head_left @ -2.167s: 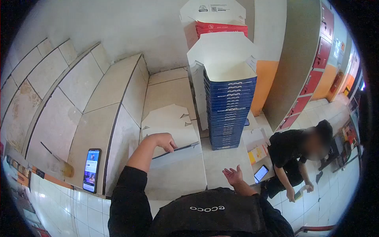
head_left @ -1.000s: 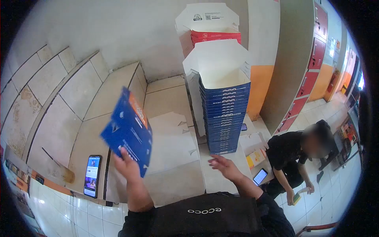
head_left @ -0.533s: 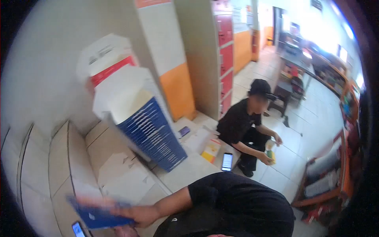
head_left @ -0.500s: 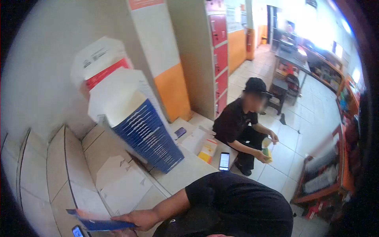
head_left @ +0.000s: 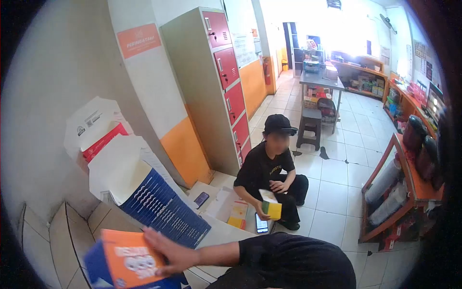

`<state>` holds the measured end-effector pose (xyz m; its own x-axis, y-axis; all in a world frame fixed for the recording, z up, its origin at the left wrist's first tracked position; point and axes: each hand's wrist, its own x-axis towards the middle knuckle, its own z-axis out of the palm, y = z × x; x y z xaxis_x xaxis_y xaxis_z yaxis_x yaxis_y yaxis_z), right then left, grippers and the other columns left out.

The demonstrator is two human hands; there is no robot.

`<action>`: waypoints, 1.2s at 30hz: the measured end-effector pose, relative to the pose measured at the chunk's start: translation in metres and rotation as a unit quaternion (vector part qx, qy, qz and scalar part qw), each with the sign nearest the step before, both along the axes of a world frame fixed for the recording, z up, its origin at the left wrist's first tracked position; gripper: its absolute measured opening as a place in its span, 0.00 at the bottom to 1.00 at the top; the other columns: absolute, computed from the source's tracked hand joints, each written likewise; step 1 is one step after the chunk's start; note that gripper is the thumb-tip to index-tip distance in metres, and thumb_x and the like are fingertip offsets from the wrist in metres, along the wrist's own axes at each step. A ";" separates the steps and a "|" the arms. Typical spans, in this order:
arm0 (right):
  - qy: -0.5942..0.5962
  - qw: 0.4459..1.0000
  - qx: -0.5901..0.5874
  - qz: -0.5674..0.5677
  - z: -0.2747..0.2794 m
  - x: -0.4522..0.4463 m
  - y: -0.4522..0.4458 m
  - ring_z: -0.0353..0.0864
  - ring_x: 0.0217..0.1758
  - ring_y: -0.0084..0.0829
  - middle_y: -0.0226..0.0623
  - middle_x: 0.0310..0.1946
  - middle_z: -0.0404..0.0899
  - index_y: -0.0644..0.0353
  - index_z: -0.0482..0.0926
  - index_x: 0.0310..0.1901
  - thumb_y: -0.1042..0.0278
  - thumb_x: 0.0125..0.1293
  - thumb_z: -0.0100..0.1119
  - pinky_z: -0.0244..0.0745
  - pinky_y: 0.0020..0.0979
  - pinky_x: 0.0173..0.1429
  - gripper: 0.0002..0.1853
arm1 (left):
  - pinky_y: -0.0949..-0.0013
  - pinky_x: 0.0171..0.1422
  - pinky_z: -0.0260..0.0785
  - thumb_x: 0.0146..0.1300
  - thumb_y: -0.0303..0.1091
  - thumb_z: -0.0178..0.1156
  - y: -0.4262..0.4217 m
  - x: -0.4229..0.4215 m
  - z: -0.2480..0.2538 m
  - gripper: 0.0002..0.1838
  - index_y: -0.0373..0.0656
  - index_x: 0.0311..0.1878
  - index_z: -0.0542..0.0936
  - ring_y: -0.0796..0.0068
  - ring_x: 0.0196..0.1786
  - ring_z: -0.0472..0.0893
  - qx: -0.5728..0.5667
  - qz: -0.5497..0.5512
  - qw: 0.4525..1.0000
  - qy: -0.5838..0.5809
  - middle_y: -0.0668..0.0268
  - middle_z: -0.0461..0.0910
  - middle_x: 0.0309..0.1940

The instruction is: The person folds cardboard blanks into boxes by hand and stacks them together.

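Observation:
At the lower left, my right hand (head_left: 173,253) holds a blue and orange carton (head_left: 132,260), its fingers across the orange printed panel. The carton is partly cut off by the bottom edge of the view. My left hand does not show. Just behind the carton, a tall stack of nested blue boxes (head_left: 166,207) appears tilted in the view, with the top box's white lid raised. Behind that stack are red boxes (head_left: 103,142) with a white lid up.
A co-worker (head_left: 269,173) in a black cap crouches beside the ledge, holding a small yellow and green box (head_left: 272,210). Phones (head_left: 261,223) (head_left: 201,199) lie on the ledge. Red lockers (head_left: 234,101), a steel table (head_left: 320,81), a stool (head_left: 310,126) and an orange rack (head_left: 402,192) stand beyond.
The view has swung right. The blue carton was picked up from the tiled surface, first in my left hand, and my right hand has come onto it. The co-worker's small box now looks box-shaped.

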<state>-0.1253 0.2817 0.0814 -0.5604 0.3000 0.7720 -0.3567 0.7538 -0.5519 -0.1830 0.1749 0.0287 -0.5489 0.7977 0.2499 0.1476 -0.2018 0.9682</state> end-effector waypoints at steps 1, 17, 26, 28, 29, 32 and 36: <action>-0.022 1.000 -0.012 -0.001 0.005 0.008 0.013 0.53 0.67 0.50 0.54 0.64 0.53 0.64 0.44 0.67 0.48 0.53 0.63 0.38 0.44 0.72 0.49 | 0.39 0.63 0.49 0.58 0.64 0.49 0.002 0.000 0.000 0.41 0.34 0.59 0.61 0.45 0.62 0.62 -0.002 -0.004 1.000 0.002 0.53 0.65 0.53; -0.086 0.859 -0.473 0.175 -0.055 0.080 0.041 0.77 0.42 0.18 0.28 0.37 0.79 0.60 0.72 0.47 0.68 0.59 0.62 0.73 0.22 0.43 0.15 | 0.38 0.64 0.45 0.57 0.64 0.50 -0.002 -0.002 -0.014 0.41 0.34 0.58 0.62 0.45 0.62 0.62 -0.052 0.004 0.998 0.022 0.53 0.66 0.52; -0.166 0.884 -0.353 0.258 -0.022 0.068 0.008 0.75 0.39 0.19 0.29 0.35 0.78 0.63 0.72 0.44 0.63 0.57 0.64 0.72 0.24 0.42 0.17 | 0.38 0.64 0.43 0.57 0.64 0.50 -0.018 0.000 -0.016 0.41 0.34 0.58 0.62 0.46 0.61 0.63 -0.060 0.012 0.997 0.035 0.53 0.67 0.51; -0.188 0.897 -0.347 0.197 -0.036 0.055 0.000 0.75 0.37 0.19 0.30 0.32 0.77 0.62 0.72 0.43 0.59 0.57 0.64 0.72 0.24 0.41 0.19 | 0.37 0.64 0.43 0.57 0.64 0.50 -0.022 -0.001 -0.015 0.41 0.34 0.58 0.62 0.46 0.61 0.63 -0.055 0.012 0.998 0.040 0.53 0.67 0.51; -0.162 0.906 -0.348 0.178 -0.041 0.052 -0.005 0.75 0.37 0.19 0.30 0.32 0.77 0.62 0.72 0.43 0.59 0.57 0.64 0.72 0.24 0.41 0.18 | 0.37 0.64 0.43 0.57 0.64 0.50 -0.024 -0.001 -0.015 0.41 0.34 0.58 0.62 0.46 0.61 0.63 -0.053 0.014 0.998 0.041 0.53 0.67 0.51; -0.098 0.921 -0.346 0.147 -0.029 0.066 -0.002 0.75 0.37 0.20 0.32 0.31 0.77 0.63 0.72 0.40 0.57 0.57 0.64 0.72 0.25 0.39 0.19 | 0.37 0.64 0.42 0.57 0.64 0.50 -0.027 -0.003 -0.013 0.41 0.34 0.58 0.62 0.46 0.61 0.63 -0.053 0.021 0.997 0.045 0.53 0.67 0.51; -0.017 0.862 -0.466 0.198 -0.028 0.081 0.006 0.75 0.38 0.21 0.32 0.32 0.77 0.63 0.73 0.39 0.58 0.59 0.62 0.72 0.26 0.40 0.17 | 0.37 0.64 0.41 0.57 0.64 0.51 -0.030 -0.008 -0.015 0.40 0.35 0.58 0.62 0.46 0.61 0.63 -0.053 0.029 0.997 0.045 0.53 0.68 0.50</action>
